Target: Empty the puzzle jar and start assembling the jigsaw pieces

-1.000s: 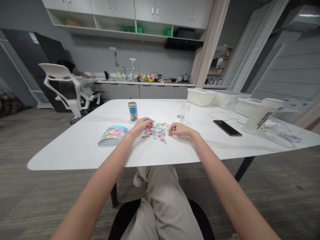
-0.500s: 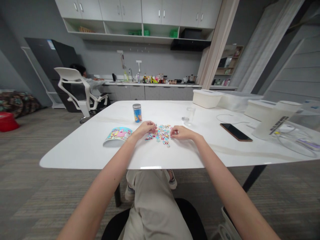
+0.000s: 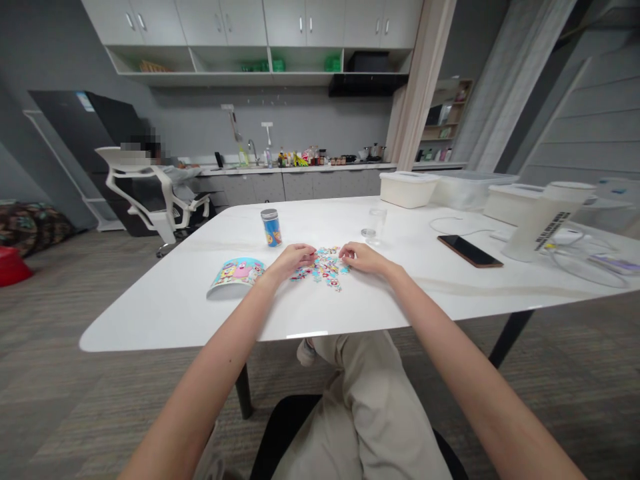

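Observation:
A loose heap of small colourful jigsaw puzzle pieces [image 3: 327, 268] lies on the white table. My left hand [image 3: 295, 260] is at the heap's left side, fingers bent and pressed together around what looks like a puzzle piece. On the right side, my right hand [image 3: 363, 258] has its fingers curled down at the edge of the heap; whatever lies between its fingertips is hidden. Left of my left hand is a curved picture sheet [image 3: 237, 275] with cartoon figures. Behind that hand stands a jar [image 3: 271, 229] with a blue cartoon label and a grey lid.
A clear container [image 3: 377, 223] stands behind my right hand, with a round lid [image 3: 369, 233] beside it. Farther right are a phone [image 3: 469, 251], a white tumbler [image 3: 547, 223], cables and storage boxes [image 3: 407, 189]. A person sits in a white chair [image 3: 163, 190] at the back left.
My right hand has shifted slightly up and inward over the heap's edge. My left hand stays by the heap with its fingers a little straighter. The camera view has tilted and my legs have moved.

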